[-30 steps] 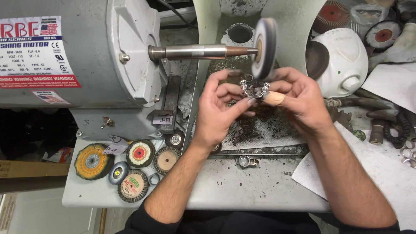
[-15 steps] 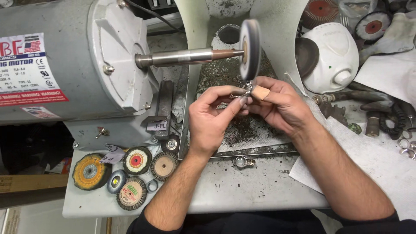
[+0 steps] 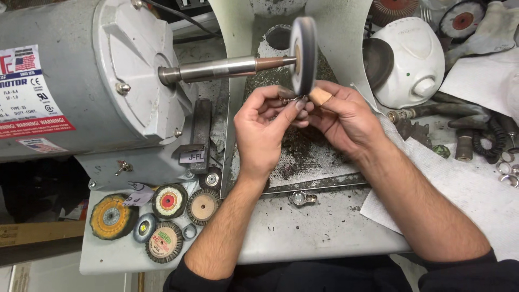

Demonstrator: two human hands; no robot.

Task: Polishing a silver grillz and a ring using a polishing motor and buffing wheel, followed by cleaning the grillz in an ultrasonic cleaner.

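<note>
Pinched between both sets of fingertips is a small metal piece [image 3: 291, 99], w/ the left hand [image 3: 266, 127] and right hand [image 3: 346, 116] closed tight around it from either side, just under the rim of the buffing wheel [image 3: 303, 54]. It sits touching or all but touching the wheel's lower edge; can't tell which, fingers hide most of it. Right thumb wears a tan finger cot [image 3: 320, 96].

Handling, as a judgement: piece looks tiny, light, rigid metal, prob. slick once polished and easy to have snatched by a spinning wheel. Best hold is what's shown: two-handed pinch at its ends, the face to be worked left bare toward the wheel, fingertips kept off the rim.

Around it: wheel rides on a tapered spindle [image 3: 227, 68] from the grey motor [image 3: 81, 81]; dust hood [image 3: 346, 32] behind; dirty tray [image 3: 311, 162] below the hands. Spare small wheels [image 3: 154, 216] lie at bench front left, a white rounded housing [image 3: 408, 59] to the right.

Vs. half a sec ago: hands hold the same pinch at the same spot under the wheel; the motor and bench have slid rightward in view, so the head has shifted, not the work.
</note>
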